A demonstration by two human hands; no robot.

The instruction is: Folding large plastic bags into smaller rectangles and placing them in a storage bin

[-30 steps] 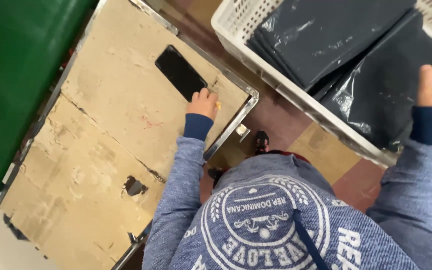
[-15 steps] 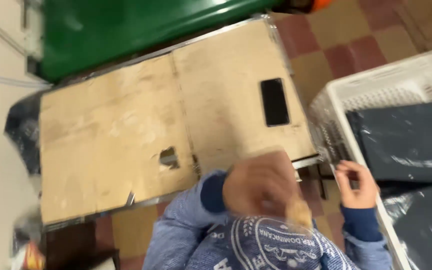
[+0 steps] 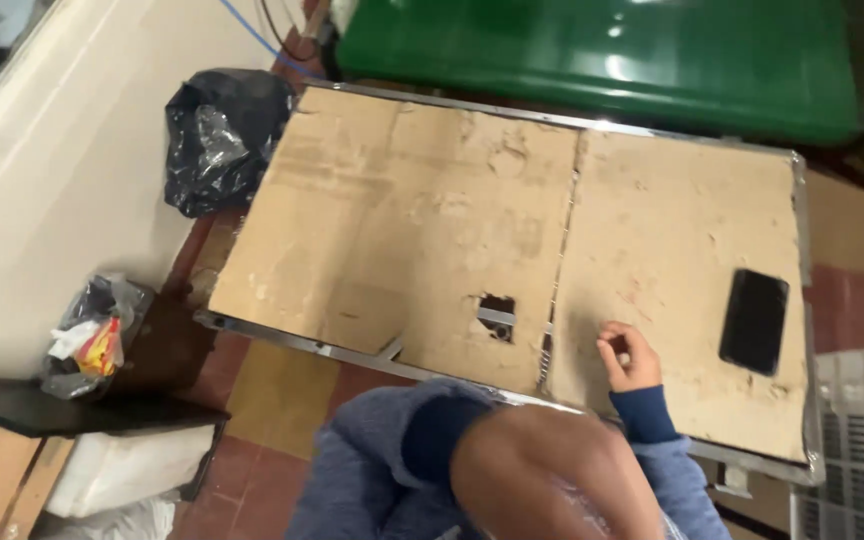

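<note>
Since half a second ago your view has swung left, so the worn cardboard-covered metal-framed table (image 3: 392, 230) now fills the middle and the white plastic crate (image 3: 857, 440) has slid to the lower right corner; your left hand has risen close to the camera.

At far left a clear bag of wrappers (image 3: 87, 335) sits on a dark shelf (image 3: 82, 410) against the pale wall; above it a crumpled black plastic bag (image 3: 220, 135) lies on the floor at the table's left corner; behind the table stands a glossy green bin (image 3: 602, 55); a small torn hole (image 3: 497, 312) shows in the cardboard near the front edge.

Your left hand (image 3: 552, 475) is a blurred shape at the bottom centre, and you cannot tell whether it is closed or holding anything; your right hand (image 3: 629, 357) rests on the cardboard just right of the hole, fingers curled together in a loose pinch, with nothing visibly held; the flat black phone (image 3: 754, 322) lies face up on the cardboard near that hand, not touching it.
</note>
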